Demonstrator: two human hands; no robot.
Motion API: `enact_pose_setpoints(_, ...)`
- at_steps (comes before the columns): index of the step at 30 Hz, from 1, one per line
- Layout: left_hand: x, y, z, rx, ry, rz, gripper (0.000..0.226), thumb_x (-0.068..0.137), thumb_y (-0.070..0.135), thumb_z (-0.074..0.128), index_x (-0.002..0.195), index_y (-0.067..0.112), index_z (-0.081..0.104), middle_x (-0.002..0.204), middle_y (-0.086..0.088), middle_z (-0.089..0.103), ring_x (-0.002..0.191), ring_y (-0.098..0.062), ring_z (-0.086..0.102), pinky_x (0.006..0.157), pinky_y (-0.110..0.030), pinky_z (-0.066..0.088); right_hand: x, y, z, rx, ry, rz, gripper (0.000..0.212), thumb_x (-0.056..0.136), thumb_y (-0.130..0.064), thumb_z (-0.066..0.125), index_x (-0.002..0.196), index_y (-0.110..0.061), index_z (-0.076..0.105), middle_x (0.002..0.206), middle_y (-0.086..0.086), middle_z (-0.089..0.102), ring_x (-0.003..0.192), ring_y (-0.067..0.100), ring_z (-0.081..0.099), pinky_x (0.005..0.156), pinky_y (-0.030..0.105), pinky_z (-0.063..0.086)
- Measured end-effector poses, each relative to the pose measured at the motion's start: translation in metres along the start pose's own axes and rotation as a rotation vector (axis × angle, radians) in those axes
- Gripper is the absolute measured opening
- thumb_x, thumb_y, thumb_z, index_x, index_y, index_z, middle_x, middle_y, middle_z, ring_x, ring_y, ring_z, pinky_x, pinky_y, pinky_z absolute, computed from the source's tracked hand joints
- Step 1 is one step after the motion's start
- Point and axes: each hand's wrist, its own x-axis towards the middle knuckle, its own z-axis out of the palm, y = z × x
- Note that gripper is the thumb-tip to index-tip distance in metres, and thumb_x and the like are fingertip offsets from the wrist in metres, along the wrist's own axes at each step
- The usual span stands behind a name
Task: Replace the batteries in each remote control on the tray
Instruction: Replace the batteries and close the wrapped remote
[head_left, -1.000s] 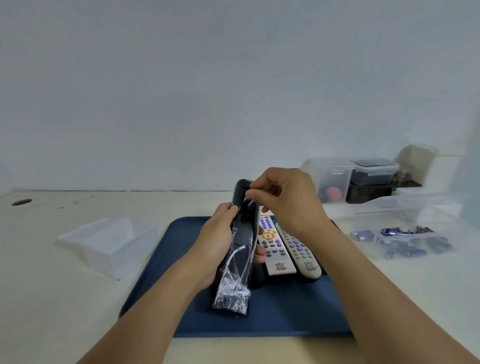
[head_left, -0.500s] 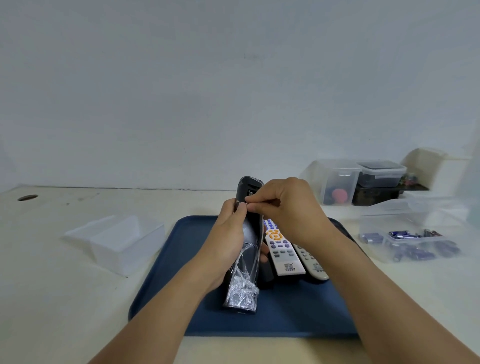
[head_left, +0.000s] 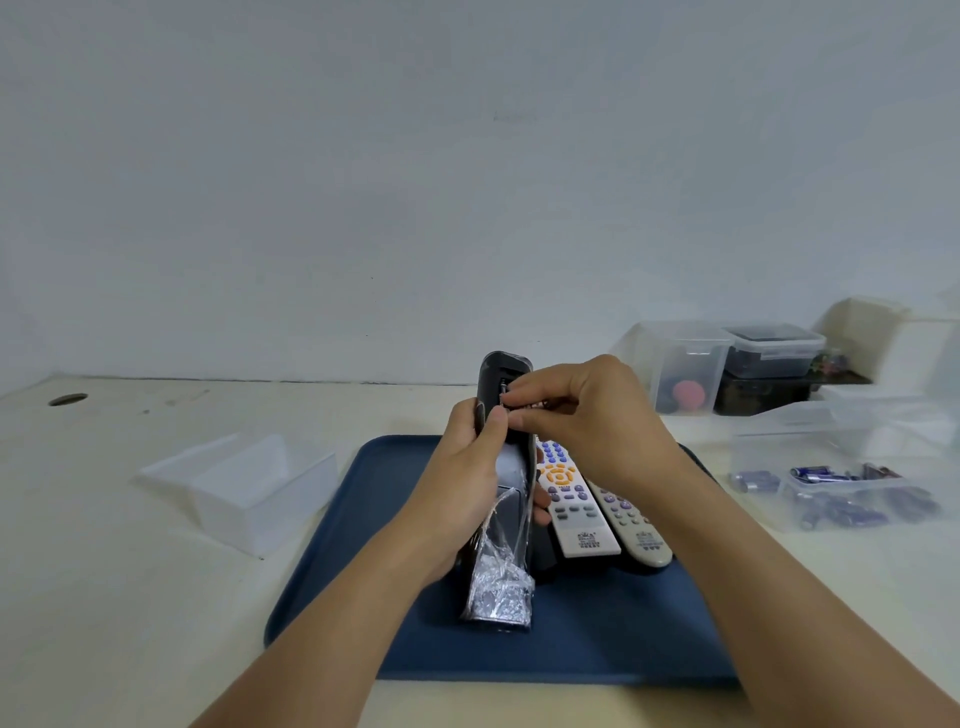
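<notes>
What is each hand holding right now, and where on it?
The left hand grips the black remote around its middle, upright over the tray. The right hand pinches something small at its open battery compartment; what exactly cannot be told.

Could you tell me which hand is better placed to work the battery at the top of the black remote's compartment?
The right hand. Its fingers are already pinched at the open compartment near the top of the black remote, while the left hand is wrapped around the remote's body, holding it upright over the tray.
</notes>
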Motion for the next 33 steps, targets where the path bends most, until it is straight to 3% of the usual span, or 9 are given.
enact_pose_setpoints(2,0.000,0.000,0.000,-0.025,-0.010,-0.008,0.017,0.103,0.051,0.046,0.108,0.040,0.057,0.109,-0.011,0.072,0.097,-0.036,0.070,0.087,-0.060,0.057,0.000,-0.001,-0.004,0.002,-0.017,-0.004,0.015,0.079,-0.010,0.082,0.093,-0.016,0.081,0.094,-0.010,0.076,0.086,0.000,0.071,0.082,0.015,0.055)
enact_pose_setpoints(6,-0.001,-0.001,0.001,-0.074,-0.045,-0.003,0.022,0.105,0.045,0.047,0.117,0.029,0.053,0.109,-0.016,0.071,0.081,-0.032,0.071,0.077,-0.055,0.061,-0.001,-0.003,-0.007,-0.039,-0.061,-0.012,0.011,0.080,-0.013,0.082,0.089,-0.020,0.081,0.082,-0.007,0.078,0.080,0.007,0.073,0.075,0.020,0.058)
enact_pose_setpoints(8,-0.002,-0.001,0.000,-0.053,-0.063,0.016,0.024,0.105,0.045,0.044,0.121,0.029,0.052,0.110,-0.016,0.071,0.077,-0.030,0.072,0.073,-0.051,0.062,-0.001,-0.001,-0.005,-0.066,-0.022,-0.029,0.011,0.080,-0.013,0.082,0.089,-0.020,0.081,0.082,-0.009,0.077,0.079,0.003,0.072,0.074,0.015,0.055)
enact_pose_setpoints(12,-0.003,0.004,0.000,-0.071,-0.079,0.019,0.024,0.107,0.039,0.042,0.120,0.022,0.052,0.088,-0.012,0.073,0.060,-0.027,0.070,0.055,-0.038,0.059,0.000,-0.001,-0.002,-0.055,0.030,-0.045,0.012,0.078,-0.013,0.083,0.089,-0.015,0.081,0.082,-0.012,0.073,0.080,0.000,0.069,0.074,0.012,0.053)
enact_pose_setpoints(18,-0.007,0.010,0.000,-0.106,-0.088,-0.010,0.028,0.107,0.038,0.043,0.117,0.015,0.053,0.079,-0.015,0.074,0.057,-0.027,0.069,0.053,-0.034,0.057,0.000,-0.002,-0.011,0.080,-0.068,-0.015,0.018,0.082,-0.004,0.078,0.095,-0.016,0.079,0.087,-0.003,0.075,0.078,0.006,0.071,0.073,0.018,0.054)
enact_pose_setpoints(22,-0.004,0.011,-0.001,-0.094,-0.047,-0.005,0.029,0.106,0.038,0.043,0.118,0.013,0.052,0.089,-0.017,0.075,0.058,-0.027,0.069,0.054,-0.033,0.057,-0.002,-0.007,-0.014,0.307,0.092,0.061,0.032,0.080,-0.004,0.080,0.108,-0.013,0.066,0.076,0.007,0.076,0.061,0.013,0.067,0.065,0.021,0.055)
enact_pose_setpoints(25,-0.004,0.009,-0.002,-0.063,-0.042,0.000,0.028,0.107,0.038,0.042,0.118,0.014,0.051,0.085,-0.011,0.076,0.058,-0.027,0.069,0.054,-0.033,0.058,-0.001,-0.006,-0.014,0.323,0.223,0.121,0.032,0.077,-0.011,0.083,0.100,-0.007,0.061,0.068,0.011,0.074,0.055,0.015,0.067,0.060,0.020,0.055)
enact_pose_setpoints(28,-0.004,0.009,-0.002,-0.049,-0.044,0.000,0.026,0.107,0.037,0.043,0.119,0.016,0.051,0.084,-0.011,0.075,0.058,-0.027,0.068,0.054,-0.035,0.058,0.000,-0.004,-0.010,0.390,0.251,0.145,0.025,0.075,-0.007,0.084,0.087,0.000,0.063,0.063,0.014,0.071,0.052,0.015,0.065,0.056,0.021,0.055)
enact_pose_setpoints(33,-0.004,0.010,-0.002,-0.033,-0.058,0.008,0.025,0.108,0.036,0.041,0.119,0.016,0.052,0.087,-0.016,0.074,0.058,-0.026,0.067,0.055,-0.036,0.059,0.001,0.001,-0.012,0.485,0.265,0.157,0.017,0.075,-0.005,0.083,0.083,-0.001,0.068,0.064,0.012,0.072,0.055,0.017,0.065,0.059,0.024,0.057)
